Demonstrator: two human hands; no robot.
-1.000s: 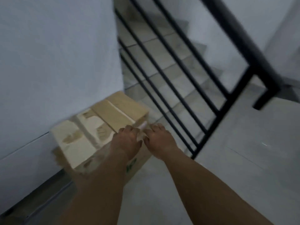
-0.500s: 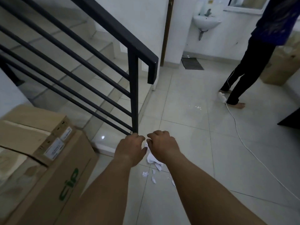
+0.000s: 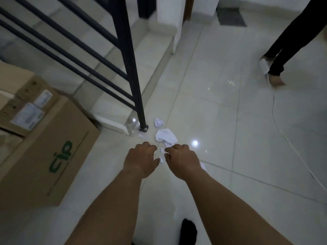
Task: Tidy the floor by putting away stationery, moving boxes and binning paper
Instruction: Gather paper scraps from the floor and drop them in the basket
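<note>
Crumpled white paper lies on the tiled floor just past my hands, with a smaller paper ball beside the railing post and several tiny scraps between my hands. My left hand and my right hand hover side by side above the scraps, fingers loosely curled, holding nothing. A brown cardboard box with green "cip" lettering and white labels stands on the floor at the left, apart from both hands.
A black stair railing post meets the floor right by the paper, with the bottom stair step behind it. A white cable runs across the floor at right. Another person's legs stand at the upper right. A dark mat lies farther back.
My hands have come off the cardboard box, which now stands at the left. My view has swung right and down to the paper on the floor, and my hands have lowered towards it.
</note>
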